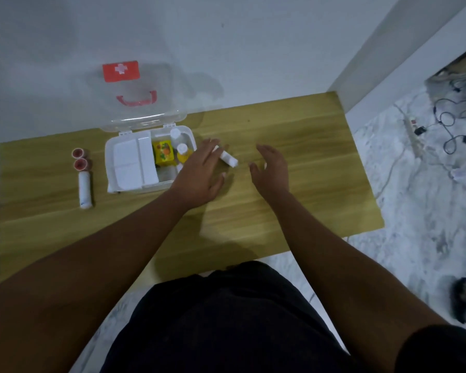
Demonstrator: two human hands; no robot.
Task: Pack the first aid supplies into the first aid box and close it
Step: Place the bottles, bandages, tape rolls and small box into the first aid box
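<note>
First aid box point(124, 181): rigid clear plastic at your 11 o'clock, lid up; part-packed.
Left hand point(202, 173): fingers spread flat over the white bandage roll point(229, 158), not yet gripping.
Right hand point(271, 170): open, empty.
Bandage roll: at 12 o'clock, probably light and soft; pinch mid-length.

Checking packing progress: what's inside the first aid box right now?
Inside the first aid box: white gauze pads, a yellow carton, a yellow bottle and a white-capped bottle. The left hand covers its right edge.
</note>
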